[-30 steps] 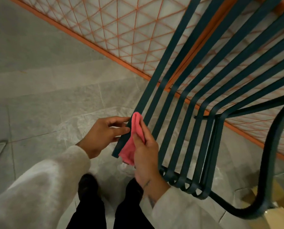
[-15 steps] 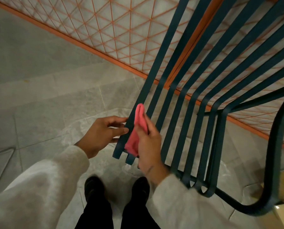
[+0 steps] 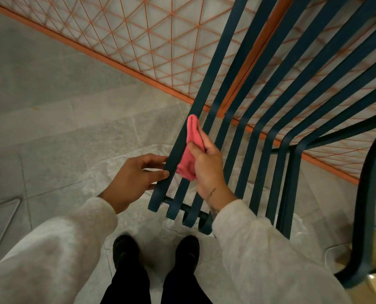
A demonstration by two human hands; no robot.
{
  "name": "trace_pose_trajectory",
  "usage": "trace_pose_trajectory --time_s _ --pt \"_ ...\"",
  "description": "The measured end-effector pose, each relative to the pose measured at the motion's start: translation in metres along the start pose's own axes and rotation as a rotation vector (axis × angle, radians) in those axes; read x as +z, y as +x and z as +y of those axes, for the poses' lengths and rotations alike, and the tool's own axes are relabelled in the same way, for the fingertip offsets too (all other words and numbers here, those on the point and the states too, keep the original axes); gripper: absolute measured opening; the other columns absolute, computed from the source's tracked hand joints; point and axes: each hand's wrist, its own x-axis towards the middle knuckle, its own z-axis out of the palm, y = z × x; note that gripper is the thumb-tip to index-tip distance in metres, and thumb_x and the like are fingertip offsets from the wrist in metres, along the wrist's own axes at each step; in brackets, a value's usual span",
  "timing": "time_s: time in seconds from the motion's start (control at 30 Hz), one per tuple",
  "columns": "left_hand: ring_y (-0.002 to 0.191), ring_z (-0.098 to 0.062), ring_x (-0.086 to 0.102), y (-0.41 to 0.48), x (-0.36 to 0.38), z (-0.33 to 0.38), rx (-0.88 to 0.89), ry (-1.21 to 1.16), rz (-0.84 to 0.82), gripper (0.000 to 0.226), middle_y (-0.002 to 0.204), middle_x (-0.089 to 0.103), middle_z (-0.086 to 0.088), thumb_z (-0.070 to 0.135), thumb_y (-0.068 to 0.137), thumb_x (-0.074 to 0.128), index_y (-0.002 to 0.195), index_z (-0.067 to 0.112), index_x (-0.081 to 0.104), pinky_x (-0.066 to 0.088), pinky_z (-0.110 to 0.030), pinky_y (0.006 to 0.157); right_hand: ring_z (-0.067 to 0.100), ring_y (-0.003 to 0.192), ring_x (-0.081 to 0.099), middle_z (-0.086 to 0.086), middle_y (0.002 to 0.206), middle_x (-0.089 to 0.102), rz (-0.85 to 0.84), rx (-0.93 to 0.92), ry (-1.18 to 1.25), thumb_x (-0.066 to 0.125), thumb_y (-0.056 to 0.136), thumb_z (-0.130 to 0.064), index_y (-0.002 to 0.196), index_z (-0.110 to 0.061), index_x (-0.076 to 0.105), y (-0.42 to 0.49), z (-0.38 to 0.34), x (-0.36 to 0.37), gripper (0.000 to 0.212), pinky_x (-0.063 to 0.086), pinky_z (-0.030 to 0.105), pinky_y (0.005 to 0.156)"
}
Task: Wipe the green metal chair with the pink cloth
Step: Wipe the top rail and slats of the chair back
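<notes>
Right: our right hand (image 3: 209, 170) pinches the folded pink cloth (image 3: 192, 148) against the green metal chair's (image 3: 215, 62) second slat | Left: our left hand (image 3: 134, 178) holds nothing, fingertips touching the outermost slat's edge | Room: grey floor (image 3: 62, 139) lies left of that edge; orange mesh panel (image 3: 160, 40) behind the slats

Wearer's view: loose, fuzzy cream sleeves (image 3: 51, 249), black trousers (image 3: 127, 286), black shoes (image 3: 125, 249); right wrist bears a dark tattoo (image 3: 211, 194) (design unreadable).
</notes>
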Motion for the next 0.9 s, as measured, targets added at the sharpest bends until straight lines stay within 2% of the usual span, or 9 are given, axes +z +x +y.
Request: trace_pose_trajectory --time_s 0.13,0.23,0.37,0.5,0.6,0.67,0.73,0.83,0.9 --pt "0.093 -0.004 0.069 -0.007 0.016 -0.01 0.168 0.215 0.213 0.032 0.112 0.07 0.009 0.005 0.087 0.068 0.113 0.024 0.069 0.055 -0.018 0.08 0.015 0.12 0.053 -0.019 0.13 0.058 -0.085 0.014 -0.025 0.06 0.094 -0.02 0.119 -0.056 0.058 -0.027 0.029 -0.013 0.044 0.047 0.046 0.102" --pt "0.105 -0.01 0.059 -0.022 0.036 -0.022 0.43 0.503 0.387 0.04 0.119 0.064 0.001 0.001 0.083 0.071 0.117 0.02 0.066 0.047 -0.015 0.09 0.013 0.111 0.06 -0.018 0.119 0.066 -0.168 0.052 -0.053 0.062 0.093 -0.017 0.118 -0.047 0.065 -0.041 0.051 -0.042 0.039 0.052 0.039 0.097" --pt "0.104 -0.012 0.058 -0.045 0.06 -0.05 0.647 0.638 0.323 0.026 0.112 0.066 -0.003 0.003 0.085 0.064 0.108 0.014 0.071 0.042 -0.009 0.095 0.016 0.111 0.059 -0.016 0.119 0.064 -0.112 0.086 -0.23 0.062 0.094 -0.02 0.118 -0.046 0.063 -0.035 0.072 -0.077 0.035 0.052 0.039 0.096" --pt "0.121 -0.013 0.056 -0.049 0.086 -0.1 0.358 0.736 0.073 0.035 0.13 0.061 0.002 0.011 0.093 0.056 0.126 0.019 0.064 0.022 -0.003 0.104 0.009 0.111 0.055 -0.021 0.122 0.058 -0.159 0.042 -0.492 0.056 0.097 -0.025 0.122 -0.048 0.059 -0.014 0.096 -0.094 0.034 0.044 0.014 0.08" --pt "0.126 -0.024 0.054 -0.039 0.094 -0.137 0.195 0.791 0.003 0.043 0.138 0.056 -0.007 0.008 0.089 0.059 0.131 0.013 0.059 0.035 -0.02 0.105 0.004 0.12 0.053 -0.021 0.129 0.057 -0.297 -0.07 -0.569 0.052 0.099 -0.016 0.121 -0.05 0.059 -0.002 0.121 -0.093 0.04 0.047 0.008 0.087" --pt "0.124 -0.033 0.056 -0.027 0.097 -0.156 0.164 0.87 -0.019 0.051 0.138 0.055 -0.015 0.005 0.081 0.065 0.132 0.006 0.057 0.045 -0.034 0.103 0.003 0.131 0.046 -0.016 0.141 0.052 -0.404 -0.273 -0.788 0.051 0.099 -0.009 0.128 -0.044 0.057 0.009 0.145 -0.093 0.046 0.043 0.02 0.105" --pt "0.131 -0.033 0.05 -0.018 0.099 -0.162 0.166 0.925 0.0 0.062 0.144 0.048 -0.017 0.008 0.081 0.065 0.14 0.003 0.047 0.039 -0.036 0.109 0.011 0.142 0.035 -0.009 0.15 0.044 -0.524 -0.514 -1.118 0.059 0.094 -0.005 0.14 -0.032 0.049 0.019 0.169 -0.096 0.054 0.032 0.039 0.116" --pt "0.138 -0.029 0.042 -0.01 0.1 -0.165 0.162 0.944 0.019 0.068 0.152 0.038 -0.014 0.014 0.087 0.063 0.148 0.005 0.034 0.022 -0.025 0.111 0.021 0.143 0.033 -0.004 0.154 0.038 -0.635 -0.714 -1.432 0.071 0.082 -0.003 0.145 -0.025 0.04 0.038 0.181 -0.1 0.073 0.04 0.043 0.109" --pt "0.143 -0.026 0.033 -0.005 0.101 -0.165 0.171 0.948 0.006 0.066 0.157 0.029 -0.011 0.018 0.092 0.058 0.151 0.007 0.029 0.016 -0.024 0.112 0.027 0.135 0.046 -0.005 0.154 0.038 -0.561 -0.737 -1.499 0.073 0.078 -0.002 0.144 -0.025 0.043 0.058 0.171 -0.101 0.076 0.047 0.041 0.099"
